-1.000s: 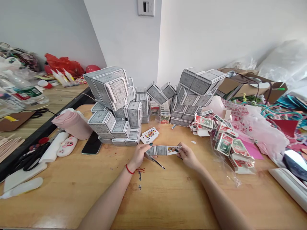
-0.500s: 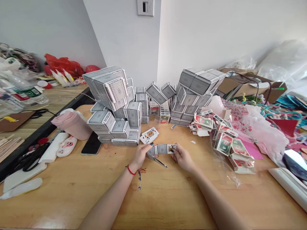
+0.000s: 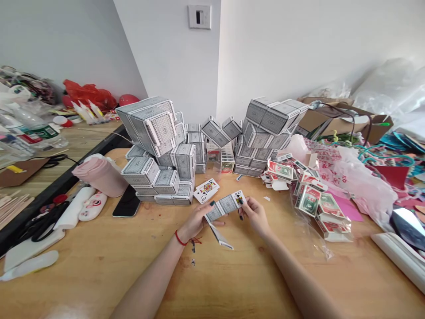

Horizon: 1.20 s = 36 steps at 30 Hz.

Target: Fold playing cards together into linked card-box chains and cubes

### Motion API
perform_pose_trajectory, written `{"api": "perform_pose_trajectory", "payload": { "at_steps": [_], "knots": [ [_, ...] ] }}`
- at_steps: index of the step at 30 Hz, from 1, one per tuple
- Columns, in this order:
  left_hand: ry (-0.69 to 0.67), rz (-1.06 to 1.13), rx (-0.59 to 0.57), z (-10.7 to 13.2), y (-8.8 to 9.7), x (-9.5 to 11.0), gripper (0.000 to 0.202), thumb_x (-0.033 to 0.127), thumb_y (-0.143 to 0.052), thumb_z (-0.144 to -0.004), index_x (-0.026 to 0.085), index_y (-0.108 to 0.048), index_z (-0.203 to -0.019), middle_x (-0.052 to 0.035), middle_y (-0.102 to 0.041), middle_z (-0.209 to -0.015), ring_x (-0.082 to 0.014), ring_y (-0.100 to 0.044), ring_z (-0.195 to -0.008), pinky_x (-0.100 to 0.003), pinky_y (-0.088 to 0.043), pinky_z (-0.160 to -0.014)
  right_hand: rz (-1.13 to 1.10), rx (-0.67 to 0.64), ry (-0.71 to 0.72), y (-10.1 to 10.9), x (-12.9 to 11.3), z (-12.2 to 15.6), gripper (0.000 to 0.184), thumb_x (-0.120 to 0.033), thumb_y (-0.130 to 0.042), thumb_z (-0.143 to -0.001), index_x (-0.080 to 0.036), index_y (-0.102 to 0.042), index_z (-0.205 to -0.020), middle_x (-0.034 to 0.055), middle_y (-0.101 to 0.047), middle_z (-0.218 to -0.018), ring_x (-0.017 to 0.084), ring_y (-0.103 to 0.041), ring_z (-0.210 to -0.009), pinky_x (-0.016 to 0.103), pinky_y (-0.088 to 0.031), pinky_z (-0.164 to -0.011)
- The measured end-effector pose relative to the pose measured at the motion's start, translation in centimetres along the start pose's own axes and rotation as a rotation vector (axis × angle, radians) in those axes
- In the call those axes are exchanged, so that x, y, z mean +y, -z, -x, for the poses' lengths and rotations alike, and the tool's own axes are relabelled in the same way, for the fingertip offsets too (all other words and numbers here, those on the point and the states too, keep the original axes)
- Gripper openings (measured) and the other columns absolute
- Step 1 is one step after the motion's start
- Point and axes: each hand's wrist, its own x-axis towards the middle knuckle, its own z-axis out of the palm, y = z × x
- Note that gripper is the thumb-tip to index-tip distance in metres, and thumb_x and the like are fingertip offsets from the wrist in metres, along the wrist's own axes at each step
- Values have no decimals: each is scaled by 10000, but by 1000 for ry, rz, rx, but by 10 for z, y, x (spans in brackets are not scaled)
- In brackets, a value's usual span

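My left hand [image 3: 195,219] grips a grey patterned card box [image 3: 222,207] at its left end, and the box's opened flap [image 3: 219,235] hangs down toward the wooden table [image 3: 99,261]. My right hand [image 3: 253,213] pinches the deck of playing cards [image 3: 239,198] that sticks out of the box's right end. The box is tilted, its right end higher. A few loose face-up cards [image 3: 207,188] lie just behind my hands. Stacks of grey card boxes [image 3: 159,141] stand behind them on the left, with another pile [image 3: 268,128] on the right.
Flat red-and-green printed cartons [image 3: 312,195] lie heaped at right in clear plastic, beside a pink bag [image 3: 352,177]. A pink roll [image 3: 99,175], a black phone [image 3: 126,201], scissors [image 3: 36,223] and white foam pieces [image 3: 29,261] sit at left. A cardboard box [image 3: 345,119] stands at back right.
The box has tilted up at its right end and lifted slightly. Its flap has swung down into view. The right hand has shifted left onto the protruding cards.
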Motion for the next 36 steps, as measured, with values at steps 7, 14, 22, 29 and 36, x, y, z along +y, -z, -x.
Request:
{"api": "perform_pose_trajectory", "payload": {
  "at_steps": [7,14,22,29,36],
  "knots": [
    [-11,-310,-58,1,-8,-7,309,346,-600,-764,153,-563,-1002,-74,-650,-961,-206,-626,-846,-340,-475,-769,-126,11,-41,-13,0,-1,314,-479,-649,-693,-181,-639,-792,-22,-566,-599,102,-452,-496,240,-356,-482],
    [-88,-541,-70,-4,-11,-5,153,283,-569,-758,153,-577,-839,-15,-625,-766,-154,-579,-717,-257,-449,-649,-146,-131,-140,-17,-4,-5,299,-432,-667,-684,-173,-641,-832,-42,-516,-508,68,-340,-378,208,-220,-372],
    [-252,-366,268,-42,-21,-16,182,190,-500,-713,184,-532,-892,15,-574,-667,-129,-518,-614,-222,-389,-546,-386,37,-156,-32,2,-16,239,-299,-676,-613,-190,-635,-823,1,-648,-682,137,-534,-546,239,-401,-523],
    [-333,-233,379,-58,-29,-22,140,180,-471,-682,181,-505,-817,15,-536,-707,-117,-480,-621,-217,-370,-553,-424,189,-129,-44,7,-32,212,-311,-659,-563,-197,-614,-736,9,-665,-687,165,-561,-589,265,-421,-562],
    [-313,-251,346,-52,-23,-25,128,198,-500,-679,181,-490,-805,44,-460,-610,-98,-390,-520,-213,-302,-491,-354,185,-148,-42,14,-27,238,-306,-628,-591,-196,-623,-803,-19,-629,-602,127,-480,-461,249,-374,-467]
  ]
}}
